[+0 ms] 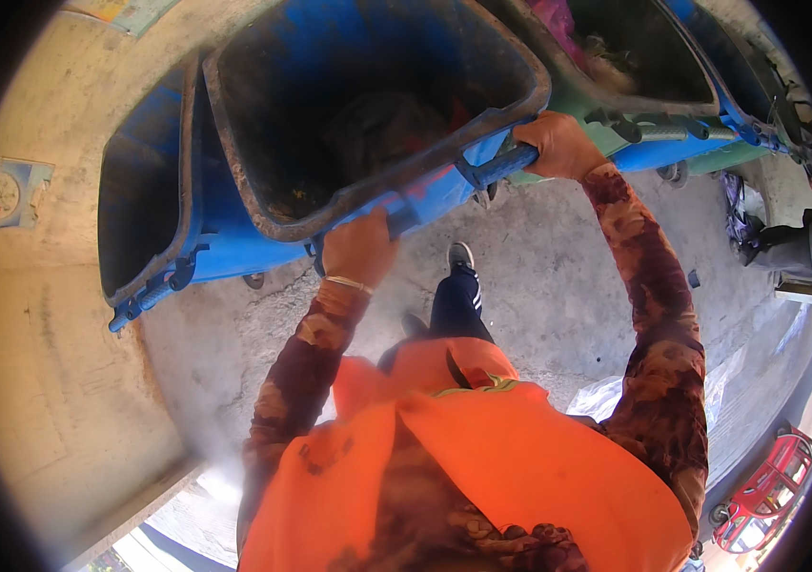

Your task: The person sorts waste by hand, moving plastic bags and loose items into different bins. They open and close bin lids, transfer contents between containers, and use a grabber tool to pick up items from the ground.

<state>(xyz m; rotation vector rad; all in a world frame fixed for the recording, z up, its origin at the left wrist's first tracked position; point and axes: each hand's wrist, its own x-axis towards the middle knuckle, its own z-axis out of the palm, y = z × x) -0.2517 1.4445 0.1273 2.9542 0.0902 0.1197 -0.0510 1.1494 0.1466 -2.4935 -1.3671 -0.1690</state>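
Note:
Before me stands a blue plastic wheelie bin (442, 196) with its top uncovered and a dirt-stained rim. My left hand (362, 247) is wrapped around the left part of its handle bar. Around the bar's right end, by the ribbed blue grip (502, 166), my right hand (560, 146) is closed. Inside the dark bin lies what looks like a greyish plastic bag (384, 129), dim and hard to make out. The bin's far side runs past the top of the picture.
Another blue bin (195, 261) stands close on the left, near a plaster wall (70, 322). To the right are a green bin (570, 86) with rubbish in it and a further blue bin (742, 53). Concrete floor (542, 272) lies below. A red vehicle (763, 493) is outside.

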